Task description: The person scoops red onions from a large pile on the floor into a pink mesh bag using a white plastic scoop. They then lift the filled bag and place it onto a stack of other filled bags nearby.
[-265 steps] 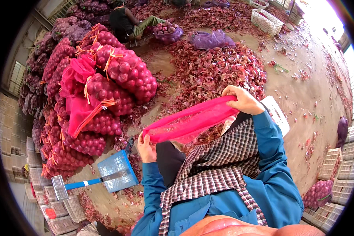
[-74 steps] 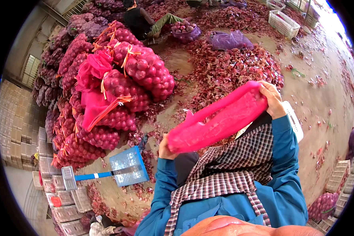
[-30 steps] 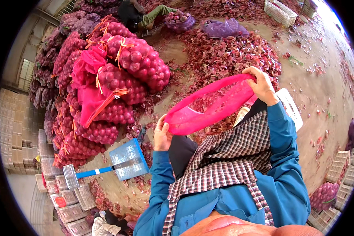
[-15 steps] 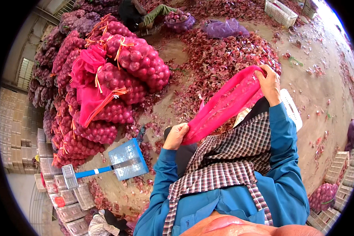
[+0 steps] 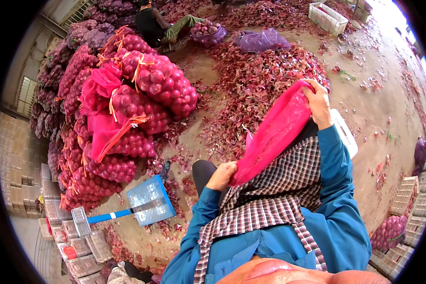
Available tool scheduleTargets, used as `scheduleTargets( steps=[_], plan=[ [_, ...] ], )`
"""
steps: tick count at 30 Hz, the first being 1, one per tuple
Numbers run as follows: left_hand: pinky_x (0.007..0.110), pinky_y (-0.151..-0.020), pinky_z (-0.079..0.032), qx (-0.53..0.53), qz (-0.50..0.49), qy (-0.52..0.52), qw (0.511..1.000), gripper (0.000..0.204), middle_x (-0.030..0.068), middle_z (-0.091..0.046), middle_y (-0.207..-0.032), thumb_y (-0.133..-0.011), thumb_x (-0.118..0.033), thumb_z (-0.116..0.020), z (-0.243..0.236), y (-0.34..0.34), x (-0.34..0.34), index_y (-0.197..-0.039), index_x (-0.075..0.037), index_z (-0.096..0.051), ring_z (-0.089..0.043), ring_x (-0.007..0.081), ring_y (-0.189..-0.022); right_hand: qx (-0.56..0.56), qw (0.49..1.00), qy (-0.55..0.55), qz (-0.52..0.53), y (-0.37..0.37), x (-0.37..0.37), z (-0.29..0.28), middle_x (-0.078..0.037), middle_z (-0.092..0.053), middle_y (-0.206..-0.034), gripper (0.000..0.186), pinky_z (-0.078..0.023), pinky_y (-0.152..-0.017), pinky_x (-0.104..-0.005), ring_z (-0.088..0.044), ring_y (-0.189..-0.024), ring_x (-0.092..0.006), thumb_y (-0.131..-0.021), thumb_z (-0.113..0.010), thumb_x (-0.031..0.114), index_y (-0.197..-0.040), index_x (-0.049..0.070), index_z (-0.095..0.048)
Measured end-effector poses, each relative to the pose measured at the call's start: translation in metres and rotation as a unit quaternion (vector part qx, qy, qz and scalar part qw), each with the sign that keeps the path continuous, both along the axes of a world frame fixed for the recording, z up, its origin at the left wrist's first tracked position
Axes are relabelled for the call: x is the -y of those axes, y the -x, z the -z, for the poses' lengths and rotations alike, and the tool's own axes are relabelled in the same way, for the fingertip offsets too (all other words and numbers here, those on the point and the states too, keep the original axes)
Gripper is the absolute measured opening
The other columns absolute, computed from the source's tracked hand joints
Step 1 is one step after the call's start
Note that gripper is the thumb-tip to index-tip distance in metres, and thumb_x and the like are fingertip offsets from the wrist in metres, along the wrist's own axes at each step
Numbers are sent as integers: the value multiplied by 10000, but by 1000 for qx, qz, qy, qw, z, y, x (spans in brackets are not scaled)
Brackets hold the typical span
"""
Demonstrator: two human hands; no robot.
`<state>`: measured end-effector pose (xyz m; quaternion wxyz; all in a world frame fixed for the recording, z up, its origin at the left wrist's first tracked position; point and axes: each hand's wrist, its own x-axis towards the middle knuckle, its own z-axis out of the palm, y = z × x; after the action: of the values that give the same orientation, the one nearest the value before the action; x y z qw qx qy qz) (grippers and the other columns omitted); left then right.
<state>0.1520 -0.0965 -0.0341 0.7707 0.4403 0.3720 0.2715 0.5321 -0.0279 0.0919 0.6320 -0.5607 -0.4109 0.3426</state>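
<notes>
A bright pink mesh bag [image 5: 273,137] is stretched slantwise between my two hands, above my checked apron [image 5: 288,165]. My left hand [image 5: 223,175] grips its lower left end with the fingers closed. At the upper right end my right hand [image 5: 317,102] pinches the bag's edge between thumb and fingers. The bag hangs flat and slack in the middle, and I see nothing inside it. Beneath and beyond it lies a heap of dry red onion skins [image 5: 270,71]. Part of a white plastic basket [image 5: 344,132] shows beside my right forearm.
Full onion sacks [image 5: 163,83] are piled at the left, with loose pink mesh bags [image 5: 104,128] on them. A blue platform scale [image 5: 151,201] stands near the pile. Another person [image 5: 151,23] sits at the back by a purple sack [image 5: 208,34]. Crates [image 5: 327,18] stand around the edges.
My left hand has moved slightly right and down, closer to my right hand. The mesh bag is less taut and hangs flatter. The whole view has shifted a little.
</notes>
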Motion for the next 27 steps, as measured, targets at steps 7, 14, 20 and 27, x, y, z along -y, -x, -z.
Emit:
scheduleTargets(
  steps=[7, 14, 20, 27],
  plan=[
    [281, -652, -482, 546, -204, 69, 809, 340, 14, -552, -786, -948, -382, -514, -30, 92, -53, -1071, -72, -577, -521, 114, -674, 265, 863, 112, -416, 39, 19, -35, -130, -680, -837, 254, -488, -731, -315, -620, -766, -190, -820, -656, 173, -992, -13, -666],
    [276, -748, -500, 235, -426, -46, 873, 184, 19, -618, -916, -922, -189, -598, -78, 62, -49, -1045, -53, -584, -579, 133, -797, 184, 873, 138, -430, 45, 17, -38, -36, -643, -809, 270, -467, -685, -272, -561, -743, -98, -847, -644, 161, -1024, -44, -646],
    [294, -794, -549, 80, -405, -92, 906, 213, 61, -638, -1052, -919, -72, -580, -24, 74, -33, -1130, -44, -568, -635, 156, -924, 153, 900, 108, -394, 30, 19, -34, -22, -617, -754, 267, -449, -659, -278, -543, -712, -94, -870, -638, 211, -987, -28, -637],
    [437, -884, -524, 159, -381, -7, 911, 262, 112, -625, -1149, -959, -154, -521, -8, 88, -34, -1196, -42, -532, -616, 265, -1044, 385, 871, 41, -303, 34, 16, -8, -165, -629, -903, 262, -461, -779, -387, -596, -859, -302, -827, -629, 186, -1020, 9, -633]
  ],
)
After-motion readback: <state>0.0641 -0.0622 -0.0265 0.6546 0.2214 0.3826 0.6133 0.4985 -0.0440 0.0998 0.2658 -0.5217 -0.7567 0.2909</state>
